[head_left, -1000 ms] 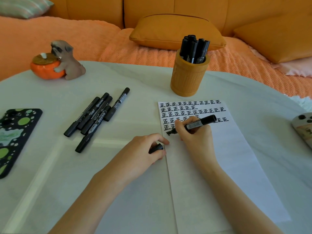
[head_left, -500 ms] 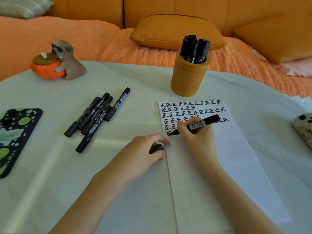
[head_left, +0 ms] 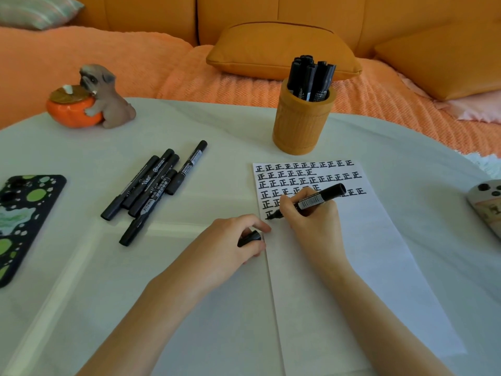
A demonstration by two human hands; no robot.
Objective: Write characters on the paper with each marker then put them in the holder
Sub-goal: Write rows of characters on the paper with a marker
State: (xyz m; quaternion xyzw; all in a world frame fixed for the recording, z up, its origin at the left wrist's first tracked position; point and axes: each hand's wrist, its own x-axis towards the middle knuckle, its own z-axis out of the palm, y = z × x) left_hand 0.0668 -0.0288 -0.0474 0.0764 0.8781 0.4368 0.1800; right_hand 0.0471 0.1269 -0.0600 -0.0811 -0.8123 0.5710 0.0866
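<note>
Inside right grip [head_left: 311, 217], marker [head_left: 322, 197].

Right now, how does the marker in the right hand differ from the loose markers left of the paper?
The held marker is uncapped, with a black cap gripped in the left hand; the loose markers look capped. The held marker is tilted, tip on the paper, gripped by the right hand; the loose markers lie flat on the table, untouched. Both are black with white print.
</note>
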